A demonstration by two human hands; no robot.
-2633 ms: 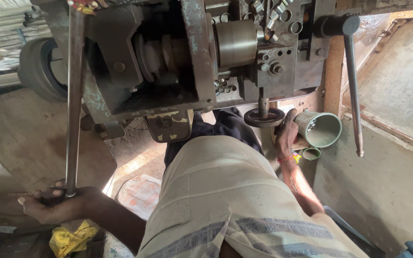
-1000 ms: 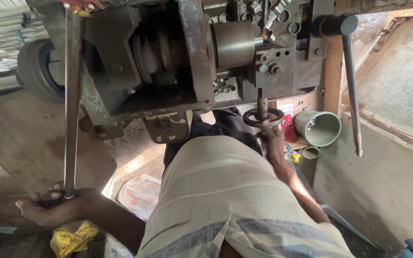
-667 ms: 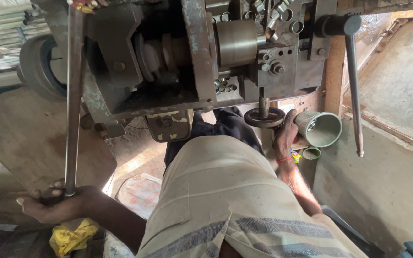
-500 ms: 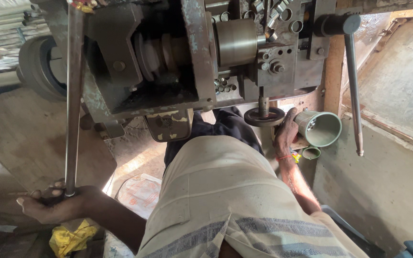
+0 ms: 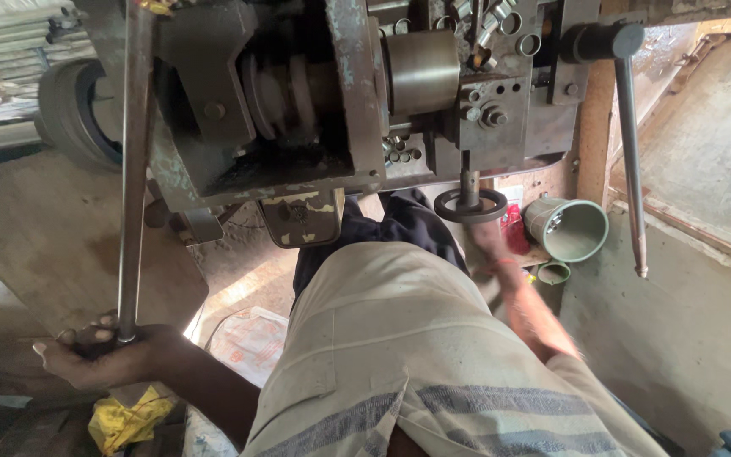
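Left hand (image 5: 99, 360) clamped around lower end of long steel lever (image 5: 133, 169) beside lathe (image 5: 298, 101). Right hand (image 5: 488, 245), blurred, just below small handwheel (image 5: 469, 206); grip indeterminate.

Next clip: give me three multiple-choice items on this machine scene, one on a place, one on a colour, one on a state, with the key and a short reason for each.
1. Where does the grey-green plastic cup sit?
A. Right of the small round black handwheel
B. Left of the rubber tyre
C. On top of the machine

2. What colour is the crumpled rag below the left hand?
A. Blue
B. Yellow
C. White

3. What is the left hand doing?
A. Hanging free
B. Resting flat on the floor
C. Gripping the lower end of the long steel lever bar

Key: 1 A, the cup stands just right of the handwheel, under the machine's edge. 2 B, the rag is bright yellow. 3 C, the fingers wrap round the bar's end.
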